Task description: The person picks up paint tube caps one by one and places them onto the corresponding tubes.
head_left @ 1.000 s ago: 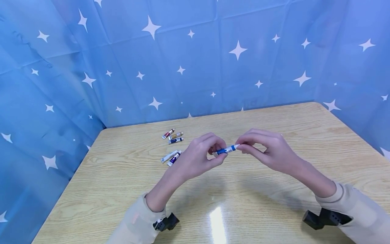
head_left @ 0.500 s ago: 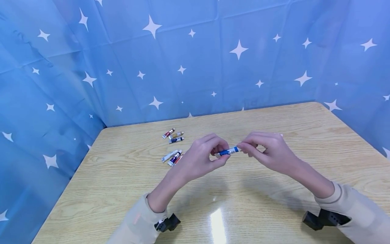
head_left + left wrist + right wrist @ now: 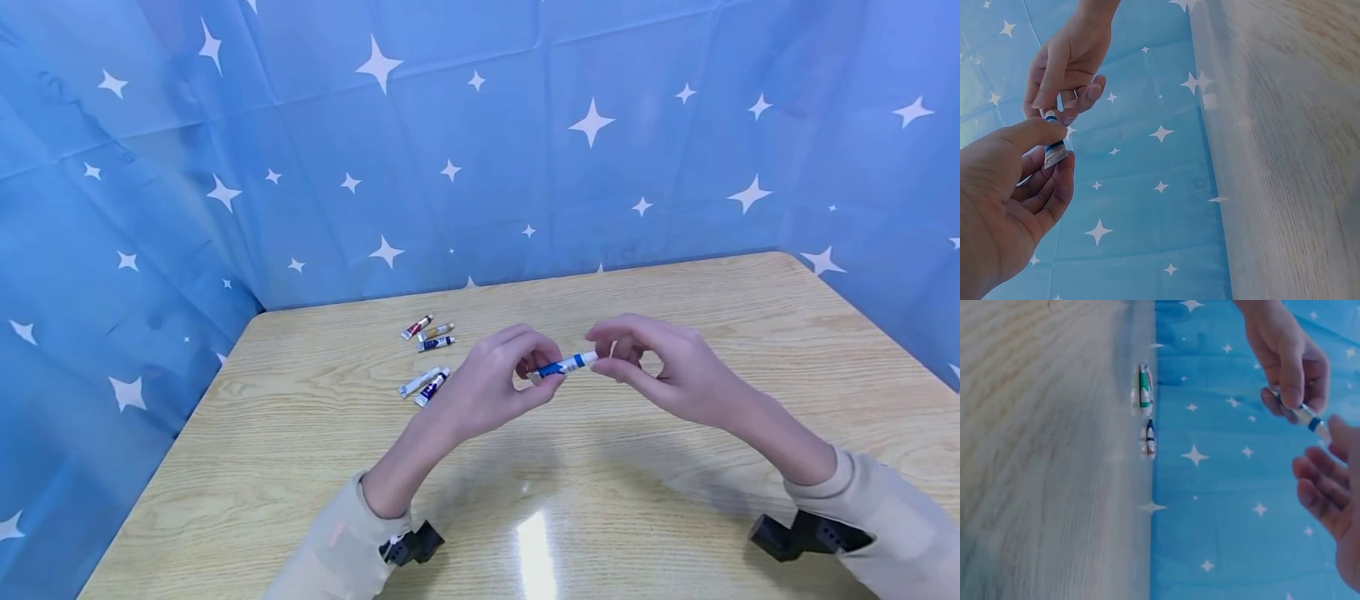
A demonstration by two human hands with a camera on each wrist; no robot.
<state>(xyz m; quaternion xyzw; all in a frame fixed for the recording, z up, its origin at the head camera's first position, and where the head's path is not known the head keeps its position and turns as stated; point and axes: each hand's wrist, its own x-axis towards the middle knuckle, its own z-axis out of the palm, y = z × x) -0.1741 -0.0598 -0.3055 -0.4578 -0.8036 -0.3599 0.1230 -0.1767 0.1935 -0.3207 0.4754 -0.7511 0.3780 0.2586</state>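
My left hand (image 3: 542, 372) holds a small blue-and-white paint tube (image 3: 566, 364) above the middle of the wooden table (image 3: 600, 500), pinching its flat end between thumb and fingers. My right hand (image 3: 602, 355) meets the tube's white cap end, index finger above and thumb below it. In the left wrist view the tube (image 3: 1055, 150) stands up out of my left hand (image 3: 1029, 181), and my right hand's fingertips (image 3: 1044, 105) close round its cap. The right wrist view shows the tube (image 3: 1307, 415) in my left hand (image 3: 1285, 350) and my right hand's lower fingers (image 3: 1325, 487) loosely spread.
Several more small paint tubes lie on the table to the far left: one cluster (image 3: 429, 331) near the back and a pair (image 3: 426, 385) closer to my left hand, also seen as tubes (image 3: 1144, 387). A blue star-patterned cloth (image 3: 480, 167) walls the table on three sides.
Both hands have lifted the tube slightly after a small dip. My right hand's index finger has risen and its grip at the cap has shifted.
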